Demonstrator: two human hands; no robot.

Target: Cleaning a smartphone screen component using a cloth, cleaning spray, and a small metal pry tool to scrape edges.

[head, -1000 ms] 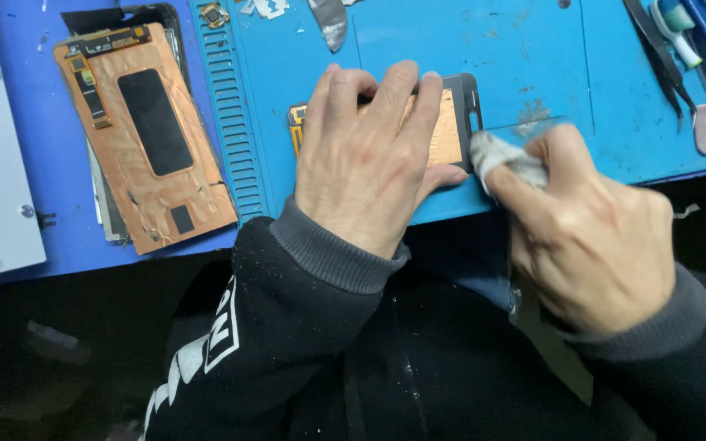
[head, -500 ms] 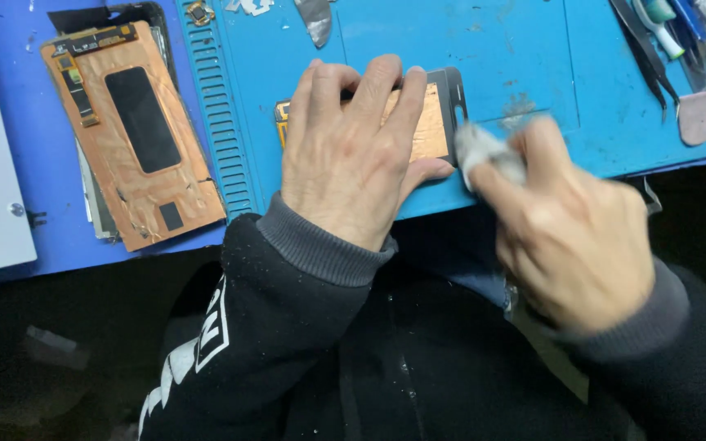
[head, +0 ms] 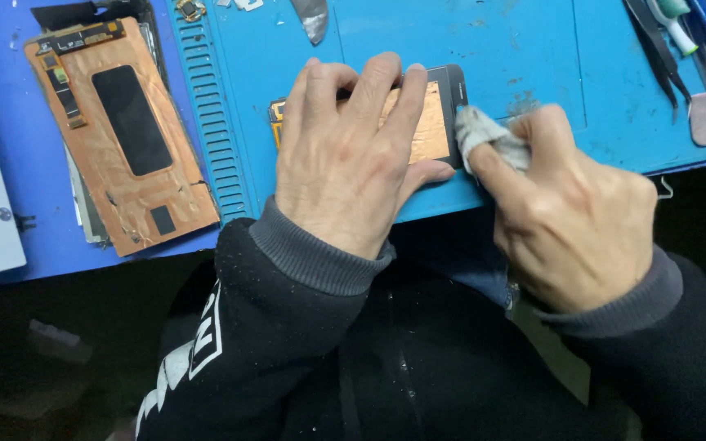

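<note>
Copper foil faces up on the phone screen panel (head: 431,122), which lies back-up on the blue work mat (head: 484,49), near its front edge. Your left hand (head: 345,163) lies flat on it, fingers spread wide, pinning it down; nothing gripped, just pressure. Your right hand (head: 569,216) is closed on a small grey cloth wad (head: 484,135), pinched over the index fingertip and touching the panel's dark right end, approx. at the corner.

Step in hand, by the look of it: wiping or cleaning that end/edge of the panel w/ the cloth while the other hand steadies it.

Next stroke calls for light, even pressure along the edge, w/ the left hand holding firm so the panel doesn't skid toward the mat's lip. Mind the foil, as it looks thin & would likely crease or lift if the cloth snags it.

Far left, a second copper-backed panel (head: 124,135) sits on a stack, well apart. Tweezers & tools (head: 672,41) lie top right, untouched.
</note>
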